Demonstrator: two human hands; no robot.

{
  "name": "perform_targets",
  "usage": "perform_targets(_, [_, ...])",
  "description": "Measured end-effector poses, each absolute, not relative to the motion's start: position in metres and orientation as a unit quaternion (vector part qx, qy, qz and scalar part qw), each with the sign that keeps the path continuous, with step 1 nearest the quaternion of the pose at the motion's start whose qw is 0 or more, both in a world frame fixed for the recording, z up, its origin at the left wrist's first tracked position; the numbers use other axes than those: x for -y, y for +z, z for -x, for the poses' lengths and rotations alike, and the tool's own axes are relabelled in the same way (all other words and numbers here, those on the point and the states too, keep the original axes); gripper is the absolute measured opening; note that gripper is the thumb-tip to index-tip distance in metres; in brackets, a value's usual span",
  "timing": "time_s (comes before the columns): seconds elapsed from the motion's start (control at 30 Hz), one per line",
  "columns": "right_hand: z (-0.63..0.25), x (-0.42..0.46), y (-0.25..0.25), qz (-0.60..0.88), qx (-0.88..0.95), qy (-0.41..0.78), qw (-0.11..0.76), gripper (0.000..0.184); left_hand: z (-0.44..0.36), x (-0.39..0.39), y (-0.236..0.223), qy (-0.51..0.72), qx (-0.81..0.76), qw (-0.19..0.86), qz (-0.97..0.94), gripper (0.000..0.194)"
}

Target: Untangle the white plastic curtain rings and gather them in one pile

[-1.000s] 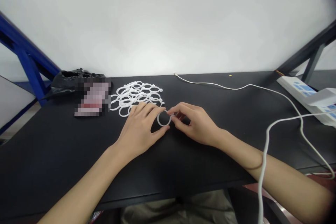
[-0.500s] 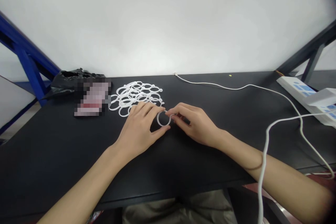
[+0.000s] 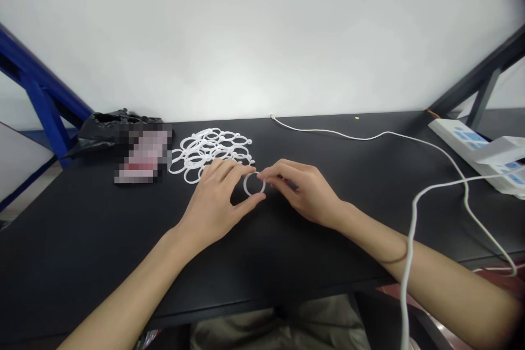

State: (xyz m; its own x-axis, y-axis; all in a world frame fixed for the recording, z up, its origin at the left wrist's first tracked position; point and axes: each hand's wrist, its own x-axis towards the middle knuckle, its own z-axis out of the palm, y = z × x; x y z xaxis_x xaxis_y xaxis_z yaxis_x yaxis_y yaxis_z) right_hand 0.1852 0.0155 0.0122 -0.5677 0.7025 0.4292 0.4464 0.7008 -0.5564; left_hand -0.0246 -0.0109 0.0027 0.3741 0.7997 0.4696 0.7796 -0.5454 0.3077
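Observation:
A small white plastic ring [image 3: 248, 185] is held between both hands over the black table [image 3: 82, 240]. My left hand [image 3: 217, 202] pinches its left side with thumb and forefinger. My right hand [image 3: 301, 188] pinches its right side with curled fingers. Just behind the hands lies a pile of several white rings [image 3: 207, 150], linked or tangled together.
A black plastic bag [image 3: 106, 123] and a blurred pinkish packet [image 3: 143, 156] lie at the back left. A white cable [image 3: 410, 145] runs across the right side to a white power strip [image 3: 476, 156]. Blue frame bars [image 3: 36, 93] stand at the left.
Both hands and the ring have shifted very slightly to the left; the grip looks the same.

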Motion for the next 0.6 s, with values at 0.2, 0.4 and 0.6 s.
perform_targets(0.2, [-0.184, -0.019, 0.008, 0.375, 0.837, 0.224, 0.328, 0.035, 0.032, 0.007, 0.012, 0.311, -0.524, -0.03, -0.793, 0.027])
perform_targets(0.4, [-0.184, -0.024, 0.004, 0.402, 0.838, 0.216, 0.298, 0.031, 0.062, -0.033, 0.021, 0.272, -0.61, -0.054, -0.742, 0.039])
perform_targets(0.6, [-0.185, -0.026, 0.003, 0.39, 0.855, 0.207, 0.273, 0.026, 0.073, -0.081, 0.016, 0.194, -0.63, -0.062, -0.749, 0.044])
